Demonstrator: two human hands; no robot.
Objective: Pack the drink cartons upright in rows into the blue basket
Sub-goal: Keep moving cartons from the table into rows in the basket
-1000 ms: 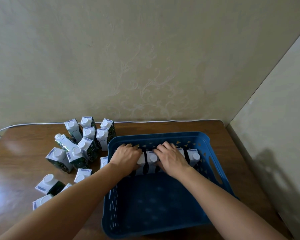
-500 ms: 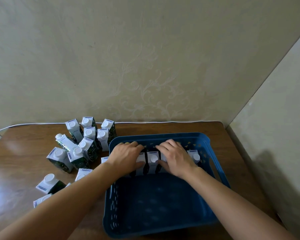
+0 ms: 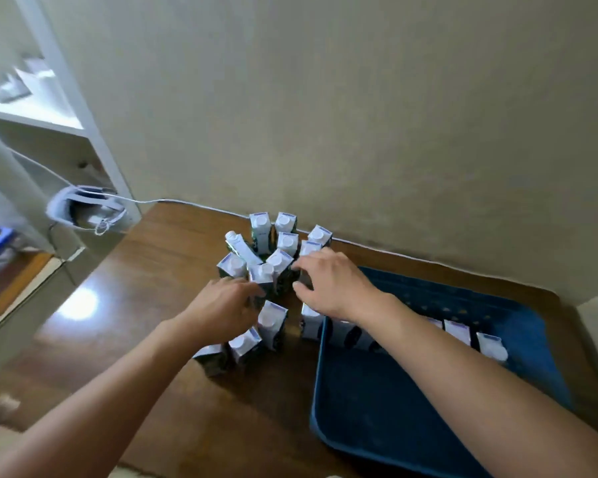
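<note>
Both forearms and hands bare; no sleeves, rings or watch visible.

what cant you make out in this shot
- Head view, row of cartons in the basket: the right forearm hides its left part, so there is no full count.
- Right hand: its back hides the fingers, so whether they grip a carton is unclear.
- Left hand: fingertips lost among the table cartons.
- Shelf at left: motion-blurred, contents unreadable.
- Carton labels: too small and blurred to read.
</note>
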